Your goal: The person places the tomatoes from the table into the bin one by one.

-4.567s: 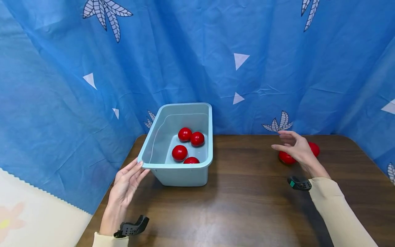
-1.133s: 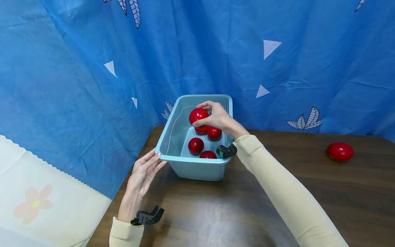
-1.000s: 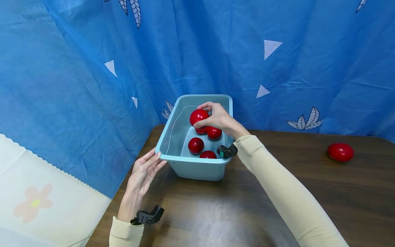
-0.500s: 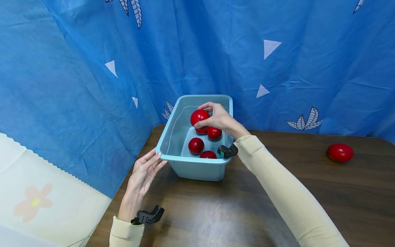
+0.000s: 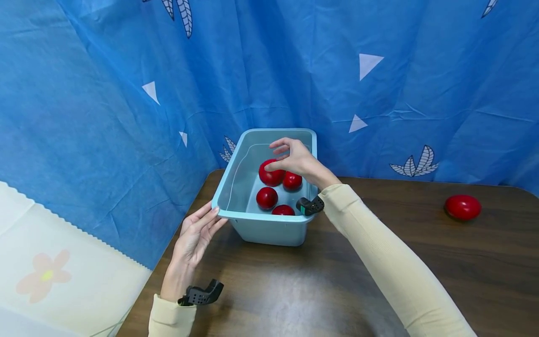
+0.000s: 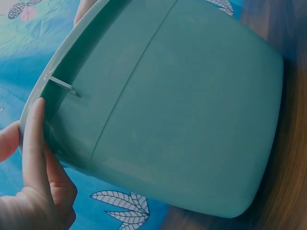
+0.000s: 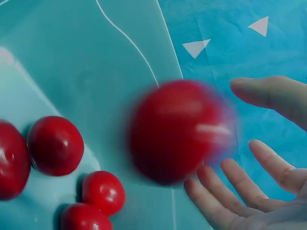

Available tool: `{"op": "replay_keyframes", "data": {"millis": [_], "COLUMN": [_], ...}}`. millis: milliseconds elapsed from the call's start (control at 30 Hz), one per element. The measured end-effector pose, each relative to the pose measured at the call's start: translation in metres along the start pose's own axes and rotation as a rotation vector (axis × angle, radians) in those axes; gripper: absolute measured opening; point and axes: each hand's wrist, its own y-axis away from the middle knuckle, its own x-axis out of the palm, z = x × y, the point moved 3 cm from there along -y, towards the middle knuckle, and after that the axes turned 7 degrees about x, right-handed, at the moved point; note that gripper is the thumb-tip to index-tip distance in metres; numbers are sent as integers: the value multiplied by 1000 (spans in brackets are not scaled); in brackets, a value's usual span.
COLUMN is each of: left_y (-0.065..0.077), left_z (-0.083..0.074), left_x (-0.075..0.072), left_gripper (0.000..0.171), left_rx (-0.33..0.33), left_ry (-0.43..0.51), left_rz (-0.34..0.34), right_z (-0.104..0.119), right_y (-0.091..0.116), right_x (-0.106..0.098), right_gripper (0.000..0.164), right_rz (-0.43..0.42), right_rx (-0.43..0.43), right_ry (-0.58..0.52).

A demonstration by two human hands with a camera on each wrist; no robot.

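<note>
In the head view, my left hand [image 5: 194, 239] pinches the near left corner of a pale blue plastic bin [image 5: 269, 232], thumb against the rim and fingers beneath it. The left wrist view shows the bin's outer wall [image 6: 187, 110] up close. Over the bin, my right hand [image 5: 300, 159] has its fingers and thumb spread apart. Just off those fingers, a shiny red ball [image 7: 168, 134] is blurred in mid-air in the right wrist view. Several other red balls lie on the bin floor, including one in the middle [image 5: 267, 198]; the nearest [image 5: 283, 210] is partly hidden by the rim.
Another red ball [image 5: 462, 207] lies on the brown wooden table [image 5: 379, 243] at the far right. A blue patterned curtain [image 5: 252, 70] hangs behind the bin and along the left side. Pale cloth with a flower [image 5: 46, 276] shows at lower left.
My right hand came from the table's right side to the bin with a red ball, held it there, and has now let go; the ball drops. My left hand stays on the rim.
</note>
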Motion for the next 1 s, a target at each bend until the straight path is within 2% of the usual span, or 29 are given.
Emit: {"op": "replay_keyframes", "data": {"millis": [133,667,900,1000], "left_y": [0,4,4,5], "left_z": [-2,-6,-6,-5], "left_x": [3,7,8,6], "left_gripper": [58,60,60,50], "left_rx": [-3,-17,-10,0], "left_ry": [-6,-7,3,15], "left_rz": [2,-48,-26,-23], "right_z": [5,6,-4,-17], "right_y": [4,18,40,52], "right_x": [-3,-14,-37,-55], "right_gripper": [63,63,66,64], "right_rz": [1,55,22,-7], "right_rx": [-37,-79,-144,-162], "right_ry": [1,-33,-65,-89]}}
